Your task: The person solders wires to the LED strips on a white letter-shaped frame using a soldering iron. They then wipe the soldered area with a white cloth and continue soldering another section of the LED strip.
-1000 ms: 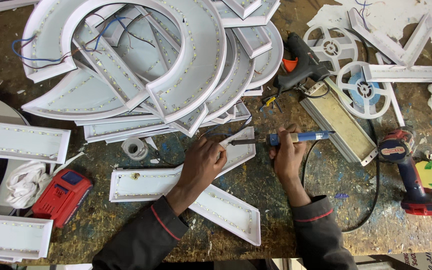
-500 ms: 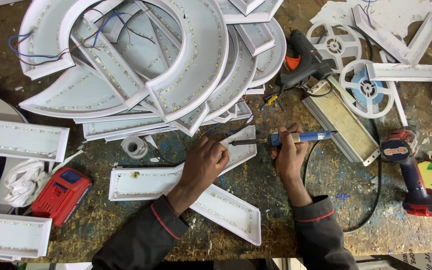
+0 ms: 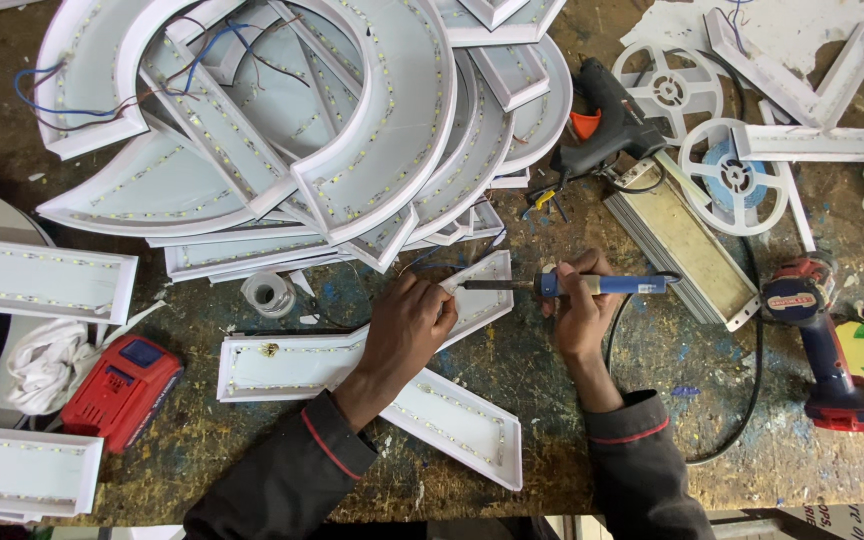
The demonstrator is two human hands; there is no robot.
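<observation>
There is one view only, from the camera on my head, looking almost straight down onto the workbench (image 3: 552, 440). It sits fairly near: my sleeves enter at the bottom edge, and my left hand (image 3: 407, 325) and right hand (image 3: 577, 305) meet just below the middle of the frame. The view faces away from my body, so the far side of the bench lies beyond my grip, at the top. The bench's near edge, behind my wrists, seems to run along the bottom.
</observation>
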